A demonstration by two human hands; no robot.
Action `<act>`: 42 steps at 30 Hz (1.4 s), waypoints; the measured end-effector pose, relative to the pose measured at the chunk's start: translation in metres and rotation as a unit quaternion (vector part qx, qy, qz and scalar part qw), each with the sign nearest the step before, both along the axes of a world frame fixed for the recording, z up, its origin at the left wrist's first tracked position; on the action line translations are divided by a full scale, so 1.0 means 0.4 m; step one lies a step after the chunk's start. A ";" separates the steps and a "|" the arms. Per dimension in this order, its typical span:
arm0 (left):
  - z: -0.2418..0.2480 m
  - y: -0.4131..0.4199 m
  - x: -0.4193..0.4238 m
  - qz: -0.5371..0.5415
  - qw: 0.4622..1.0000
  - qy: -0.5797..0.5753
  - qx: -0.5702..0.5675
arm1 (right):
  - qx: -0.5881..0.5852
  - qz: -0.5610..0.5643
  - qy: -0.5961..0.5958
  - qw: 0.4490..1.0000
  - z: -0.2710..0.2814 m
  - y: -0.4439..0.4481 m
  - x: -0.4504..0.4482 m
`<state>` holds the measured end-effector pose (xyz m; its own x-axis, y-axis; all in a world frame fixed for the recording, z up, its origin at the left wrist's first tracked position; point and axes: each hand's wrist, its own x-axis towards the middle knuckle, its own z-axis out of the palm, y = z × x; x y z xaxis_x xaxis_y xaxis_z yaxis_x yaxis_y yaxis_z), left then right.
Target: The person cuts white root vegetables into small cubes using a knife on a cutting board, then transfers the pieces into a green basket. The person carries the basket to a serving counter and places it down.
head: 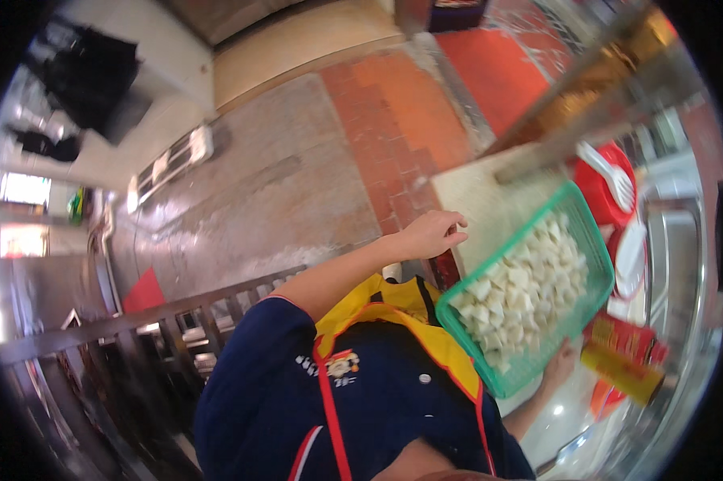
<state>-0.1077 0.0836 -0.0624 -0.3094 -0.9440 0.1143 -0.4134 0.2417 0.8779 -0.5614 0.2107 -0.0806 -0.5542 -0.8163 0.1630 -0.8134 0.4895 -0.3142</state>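
Observation:
A green plastic mesh basket (599,258) lies in front of me to the right, its long side slanting across the view. White cut chunks of food (524,285), which look like a peeled root vegetable, cover much of its bottom. At the basket's near right side, my right hand (560,364) grips the wall, with its fingertips partly hidden. My left hand (433,234) hovers off the far left side, apart from the basket. Its fingers are loosely curled, the thumb stands off, and nothing shows in it. Beyond the basket is a pale board (472,192).
To the right are a red bowl (617,159), a white slotted utensil (608,171), a yellow cylindrical container (623,373), a red package (623,337) and a metal basin (677,258). A dark slatted railing (114,333) runs along my left. Ahead lies a concrete floor (265,174).

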 end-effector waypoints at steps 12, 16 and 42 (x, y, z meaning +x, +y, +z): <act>-0.150 0.102 0.774 0.299 0.937 0.054 0.172 | -0.307 0.130 -0.024 0.943 0.415 -0.280 0.581; -0.192 0.153 1.030 0.388 0.882 0.097 0.251 | -0.310 0.249 -0.068 0.915 0.438 -0.456 0.958; -0.522 0.799 1.402 0.868 0.188 0.251 0.385 | -0.091 0.853 -0.294 0.422 0.417 -0.696 3.247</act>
<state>0.4531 0.4032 -0.2711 0.4091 0.6305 -0.6596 0.8991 -0.1551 0.4094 0.7376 -0.0677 0.0862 0.8260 -0.1127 0.5522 0.3113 -0.7256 -0.6137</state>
